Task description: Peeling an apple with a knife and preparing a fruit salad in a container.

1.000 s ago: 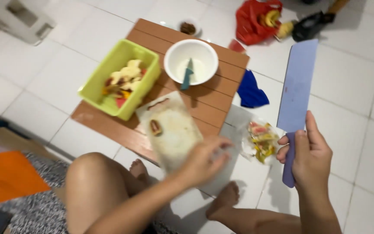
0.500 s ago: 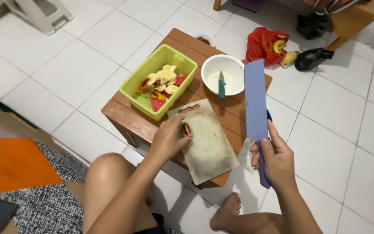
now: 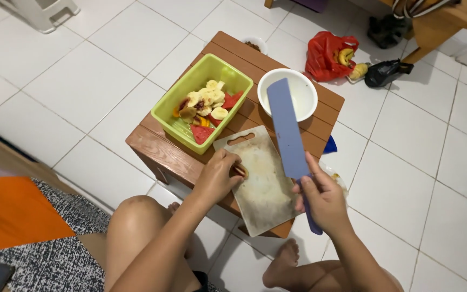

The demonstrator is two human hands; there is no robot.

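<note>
The left hand (image 3: 217, 176) curled over a small brown fruit piece (image 3: 240, 171), fingertips pinching it down on the left edge of the pale, stained plastic cutting board (image 3: 263, 184). That rounded board with a slot handle lay at the near right corner of the low slatted wooden table (image 3: 160, 148). The right hand (image 3: 322, 197) was wrapped tight around the handle of a broad lavender cleaver (image 3: 287, 132), its flat rectangular blade raised over the board. A lime-green plastic tub (image 3: 171, 111) of cut fruit sat at the left edge, and 1 round white bowl (image 3: 305, 92) near the far right corner.
</note>
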